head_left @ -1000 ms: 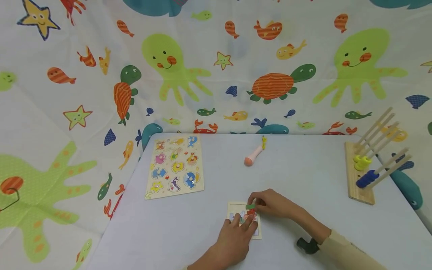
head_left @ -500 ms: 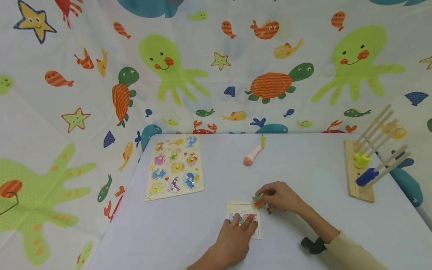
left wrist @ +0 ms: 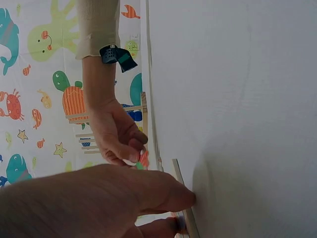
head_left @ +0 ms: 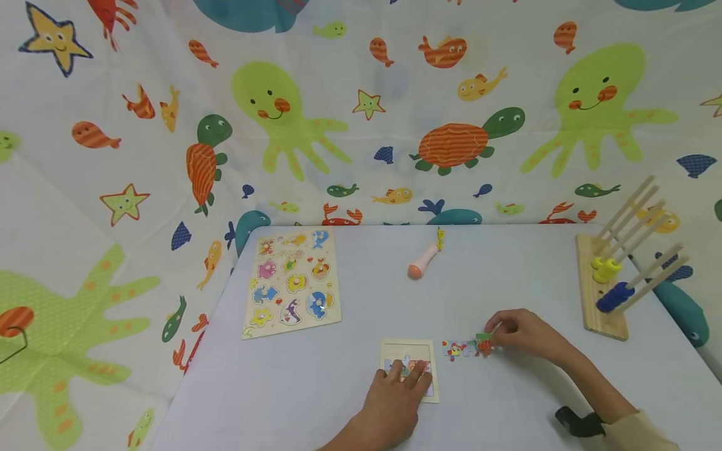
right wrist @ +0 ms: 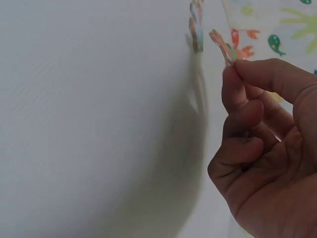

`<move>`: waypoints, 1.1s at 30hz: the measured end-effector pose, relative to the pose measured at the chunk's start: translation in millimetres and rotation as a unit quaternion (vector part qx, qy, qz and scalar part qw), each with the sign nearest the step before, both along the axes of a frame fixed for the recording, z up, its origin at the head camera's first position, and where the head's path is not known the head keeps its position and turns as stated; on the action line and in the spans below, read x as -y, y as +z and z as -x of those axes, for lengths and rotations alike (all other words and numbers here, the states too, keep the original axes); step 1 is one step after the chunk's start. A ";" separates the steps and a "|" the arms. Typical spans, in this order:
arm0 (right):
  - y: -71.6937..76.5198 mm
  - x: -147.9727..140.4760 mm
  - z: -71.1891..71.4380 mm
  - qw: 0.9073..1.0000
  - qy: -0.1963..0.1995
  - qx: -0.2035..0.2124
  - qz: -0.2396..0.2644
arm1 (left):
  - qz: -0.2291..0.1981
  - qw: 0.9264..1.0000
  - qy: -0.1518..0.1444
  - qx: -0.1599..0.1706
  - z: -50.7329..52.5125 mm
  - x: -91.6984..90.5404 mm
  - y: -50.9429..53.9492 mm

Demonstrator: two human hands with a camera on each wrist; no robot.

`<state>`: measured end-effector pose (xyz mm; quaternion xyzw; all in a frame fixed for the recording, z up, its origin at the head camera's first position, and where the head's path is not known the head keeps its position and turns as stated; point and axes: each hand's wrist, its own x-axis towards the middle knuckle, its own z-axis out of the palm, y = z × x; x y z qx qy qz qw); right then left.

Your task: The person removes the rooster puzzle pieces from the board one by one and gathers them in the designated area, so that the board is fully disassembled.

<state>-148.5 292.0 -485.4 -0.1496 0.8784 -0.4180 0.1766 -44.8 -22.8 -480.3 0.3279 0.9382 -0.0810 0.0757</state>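
Note:
In the head view my left hand (head_left: 392,404) rests on a small wooden jigsaw tray (head_left: 407,342), its fingers lying over the pieces at the bottom. The upper part of the tray shows bare wood. My right hand (head_left: 527,335) pinches a red and green jigsaw piece (head_left: 484,346) between thumb and finger, to the right of the tray. In the right wrist view the held jigsaw piece (right wrist: 223,44) is tilted and just off the table. Loose jigsaw pieces (head_left: 453,349) lie in a row between the tray and the held one.
A sea-animal peg puzzle board (head_left: 299,282) lies at the back left. A pink toy microphone (head_left: 423,262) lies at the back middle. At the right edge stands a wooden peg stand (head_left: 598,307) with yellow and blue rings. A printed cloth (head_left: 338,125) hangs behind the table.
My right hand has lifted the red and green piece from the tray and carried it right, beside other loose pieces on the table. My left hand has stayed on the tray.

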 end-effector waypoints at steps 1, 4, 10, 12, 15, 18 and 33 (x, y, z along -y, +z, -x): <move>-1.3 -2.8 0.2 1.000 0.005 0.005 -0.001 | 0.000 1.000 0.000 0.001 -0.1 0.4 -0.1; -5.5 -8.6 0.3 1.000 0.017 0.010 -0.006 | -0.003 1.000 -0.002 -0.004 -0.1 1.2 0.2; -9.1 -12.2 0.4 1.000 0.018 0.012 -0.007 | -0.013 1.000 -0.007 -0.014 0.2 1.2 1.0; -9.5 -12.1 0.2 1.000 0.016 0.010 -0.009 | -0.015 1.000 -0.007 -0.014 -0.2 1.1 1.4; -11.2 -11.4 -0.3 1.000 0.015 0.001 -0.014 | -0.013 1.000 -0.006 -0.012 -0.6 0.9 1.5; -13.1 -9.5 -1.5 1.000 0.012 -0.011 -0.021 | -0.008 1.000 -0.005 -0.009 -1.0 0.8 2.0; -12.9 3.5 -12.8 0.995 -0.034 -0.061 -0.073 | -0.018 1.000 -0.006 -0.017 -1.8 2.0 -0.8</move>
